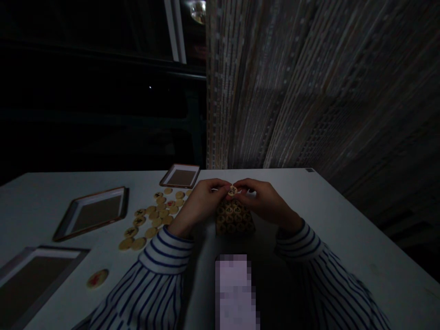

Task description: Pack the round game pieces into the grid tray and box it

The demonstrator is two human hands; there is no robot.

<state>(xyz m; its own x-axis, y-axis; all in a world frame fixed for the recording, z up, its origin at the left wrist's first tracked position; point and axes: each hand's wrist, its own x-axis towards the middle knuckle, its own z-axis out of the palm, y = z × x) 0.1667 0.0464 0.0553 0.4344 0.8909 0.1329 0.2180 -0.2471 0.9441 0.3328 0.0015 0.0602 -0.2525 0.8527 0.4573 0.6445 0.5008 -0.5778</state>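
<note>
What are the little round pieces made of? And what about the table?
The round piece pinched between the left hand and right hand, like the loose pieces, looks like pale wood with a smooth matte face and painted marks, though light plastic is possible. The table looks like smooth white laminate: plain and even.

On the tabletop (343, 238) the left hand (201, 204) and the right hand (266, 199) meet near the middle. They pinch one round piece (233, 191) between their fingertips, just above a packed block of pieces (234, 219). A loose scatter of pieces (154, 215) lies left of the left hand. Behind that scatter sits a small tray (180, 178). Farther left lies a second tray (96, 213), and a third tray (30, 284) lies at the near left edge. A lone piece (98, 278) rests just right of the third tray.
</note>
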